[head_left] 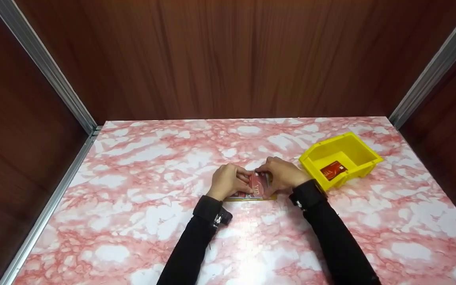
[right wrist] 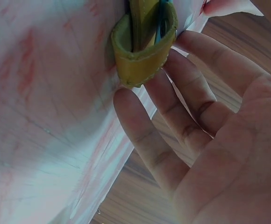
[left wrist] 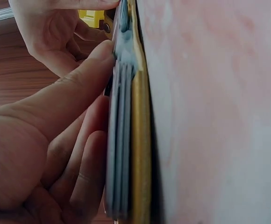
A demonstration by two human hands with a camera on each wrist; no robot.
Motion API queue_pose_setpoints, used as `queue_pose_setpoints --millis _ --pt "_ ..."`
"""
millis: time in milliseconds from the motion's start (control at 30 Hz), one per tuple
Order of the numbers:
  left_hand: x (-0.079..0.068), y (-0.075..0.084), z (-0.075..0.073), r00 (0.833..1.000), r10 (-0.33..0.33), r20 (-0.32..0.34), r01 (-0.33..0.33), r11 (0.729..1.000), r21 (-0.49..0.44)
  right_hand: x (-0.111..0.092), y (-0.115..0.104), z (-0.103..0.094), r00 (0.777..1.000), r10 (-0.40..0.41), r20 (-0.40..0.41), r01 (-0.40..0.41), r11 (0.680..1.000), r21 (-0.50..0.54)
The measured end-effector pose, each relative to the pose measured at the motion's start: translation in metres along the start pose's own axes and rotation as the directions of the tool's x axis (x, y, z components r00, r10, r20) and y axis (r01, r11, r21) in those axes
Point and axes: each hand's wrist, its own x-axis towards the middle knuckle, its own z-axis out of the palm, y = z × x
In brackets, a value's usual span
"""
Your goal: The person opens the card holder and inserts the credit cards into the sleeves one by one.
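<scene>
A yellow card holder (head_left: 251, 199) lies opened flat on the table, its clear sleeves stacked over the yellow cover (left wrist: 141, 149). Between both hands a red VIP card (head_left: 257, 185) lies face up over the right part of the holder. My left hand (head_left: 225, 181) holds the sleeves at the card's left side, thumb at the near edge. With thumb and index finger my right hand (head_left: 283, 174) grips the card's right end at its near and far edges. The holder's yellow strap loop (right wrist: 142, 70) sticks out beside the right hand's other fingers, which are spread.
To the right of the right hand stands a yellow bin (head_left: 341, 158) with another red VIP card (head_left: 333, 170) lying in it. Dark wood panels (head_left: 228, 59) rise behind and beside the marbled red-and-white table (head_left: 133, 229).
</scene>
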Motion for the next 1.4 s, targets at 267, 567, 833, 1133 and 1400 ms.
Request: queue_pose_setpoints --millis 267,567,833,1133,1400 --pt "0.0021 -0.0023 0.0001 0.993 0.017 0.113 0.000 0.988 -0.153 -0.0001 0.0009 0.0007 1.000 0.010 0.003 -0.010 1.000 0.017" --pt "0.0004 -0.0056 -0.0060 0.979 0.025 0.202 0.039 0.952 -0.304 0.0029 0.0013 0.0016 1.000 0.001 0.005 -0.001 1.000 0.014" --pt "0.0009 -0.0043 -0.0031 0.999 -0.006 0.040 0.006 1.000 0.004 0.0037 0.0017 0.0003 0.999 0.038 0.020 -0.039 0.998 0.045" --pt "-0.0011 -0.0017 -0.0047 0.998 -0.003 0.057 0.003 1.000 0.011 0.0024 0.0017 0.0000 0.998 0.044 0.042 -0.046 0.998 0.049" --pt "-0.0003 0.0008 -0.0057 0.995 0.057 0.077 -0.067 0.989 0.135 0.0015 0.0025 0.0001 1.000 0.021 0.018 -0.022 1.000 0.018"
